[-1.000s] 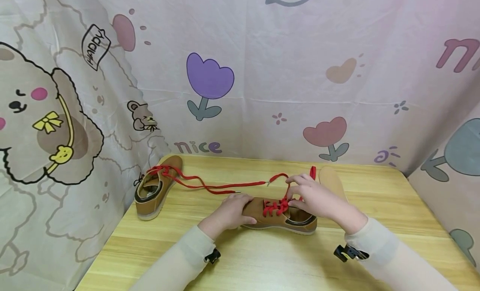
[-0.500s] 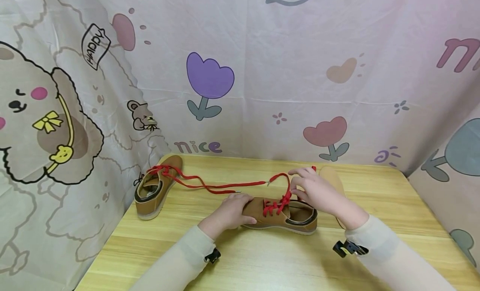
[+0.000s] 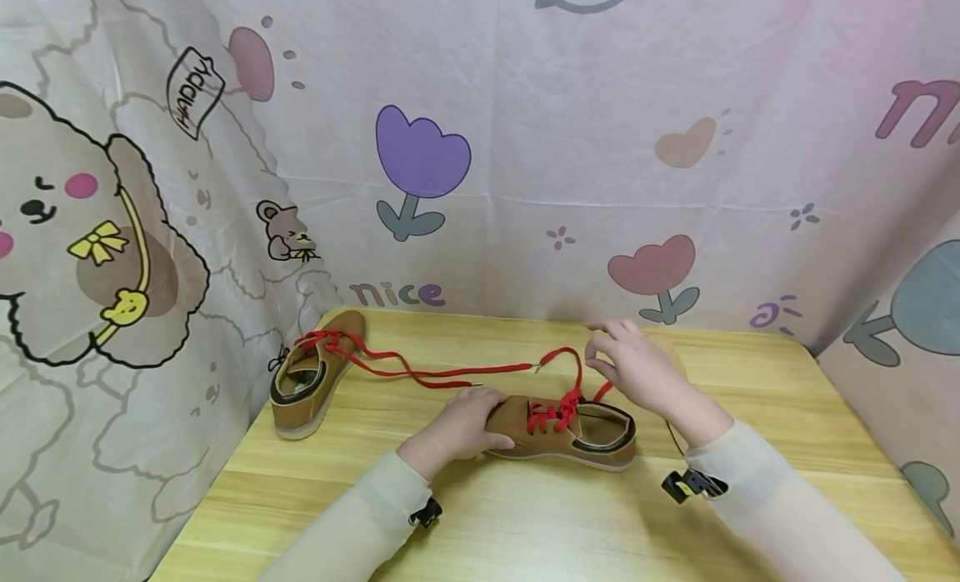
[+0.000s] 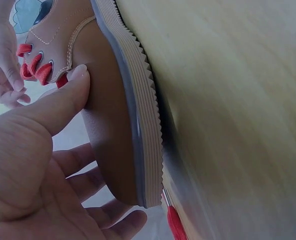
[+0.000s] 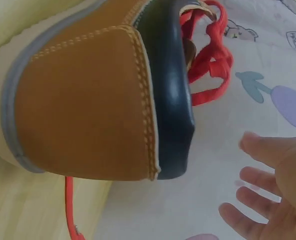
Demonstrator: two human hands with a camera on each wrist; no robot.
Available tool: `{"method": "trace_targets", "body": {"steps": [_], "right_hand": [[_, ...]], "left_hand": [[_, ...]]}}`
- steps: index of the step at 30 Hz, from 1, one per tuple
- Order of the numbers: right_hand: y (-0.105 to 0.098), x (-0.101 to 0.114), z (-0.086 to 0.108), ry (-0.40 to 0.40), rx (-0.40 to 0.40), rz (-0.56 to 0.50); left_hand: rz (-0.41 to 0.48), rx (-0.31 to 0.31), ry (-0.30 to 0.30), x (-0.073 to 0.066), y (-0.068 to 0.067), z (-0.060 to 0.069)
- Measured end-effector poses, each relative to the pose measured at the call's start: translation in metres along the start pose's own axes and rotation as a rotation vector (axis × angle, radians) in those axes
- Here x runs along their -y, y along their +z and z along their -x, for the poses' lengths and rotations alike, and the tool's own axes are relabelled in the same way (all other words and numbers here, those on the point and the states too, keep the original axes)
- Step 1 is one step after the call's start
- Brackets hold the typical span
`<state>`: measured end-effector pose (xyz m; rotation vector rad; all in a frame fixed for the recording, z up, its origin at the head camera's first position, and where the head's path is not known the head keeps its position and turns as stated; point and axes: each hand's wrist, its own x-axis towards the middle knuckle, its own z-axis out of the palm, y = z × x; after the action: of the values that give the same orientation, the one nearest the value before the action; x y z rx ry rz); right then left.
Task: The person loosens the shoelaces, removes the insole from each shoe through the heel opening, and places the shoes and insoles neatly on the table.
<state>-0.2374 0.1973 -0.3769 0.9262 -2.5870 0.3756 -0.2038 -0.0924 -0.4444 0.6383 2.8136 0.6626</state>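
The brown lace-up shoe lies crosswise on the wooden table, toe leftward. The left hand grips its toe; the right hand, holding nothing, hovers past its opening, nearer its red lace.

Near the bottom of the pale cloth backdrop with printed pastel drawings, the word "nice" stands in small, rounded, multicoloured letters. On its left side, a black-outlined, white, flag-shaped banner carries sideways black lettering that appears to read "HAPPY". At the far right, a large dusty-pink letter "n" precedes a letter cut off by the edge.
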Motion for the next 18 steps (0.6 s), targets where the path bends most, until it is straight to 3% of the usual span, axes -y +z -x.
{"method": "trace_targets", "body": {"steps": [11, 18], "right_hand": [[-0.006, 0.016, 0.007, -0.027, 0.11, -0.045], [-0.006, 0.028, 0.013, -0.137, 0.131, -0.028]], "left_hand": [[-0.002, -0.007, 0.008, 0.002, 0.002, 0.0], [-0.004, -0.003, 0.005, 0.001, 0.002, 0.0]]}}
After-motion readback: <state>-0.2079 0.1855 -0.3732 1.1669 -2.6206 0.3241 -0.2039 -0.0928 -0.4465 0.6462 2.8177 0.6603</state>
